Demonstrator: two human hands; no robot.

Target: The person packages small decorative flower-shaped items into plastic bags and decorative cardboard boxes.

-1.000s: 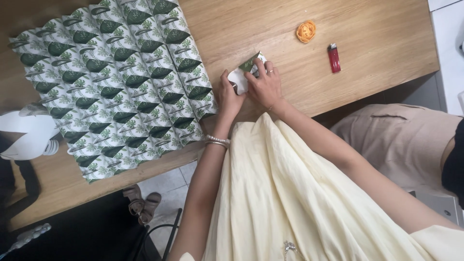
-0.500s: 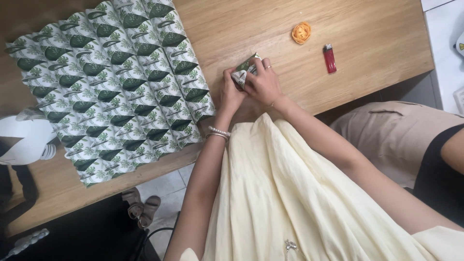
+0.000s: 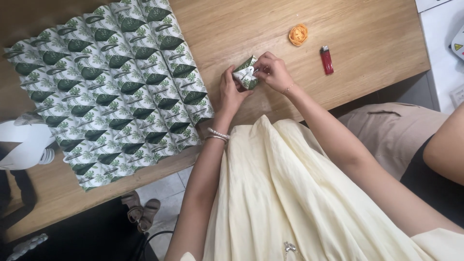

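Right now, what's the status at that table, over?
Left hand and right hand both pinching a small folded leaf-print paper piece. Big sheet of joined folded pieces lies left. Orange rosette and red lighter sit apart, right.

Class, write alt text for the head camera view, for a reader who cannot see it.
Two hands, left hand and right hand, together hold a small folded paper piece with a green leaf print over a wooden table. To the left lies a large mat of matching folded pieces; to the right, an orange rosette and a red lighter.
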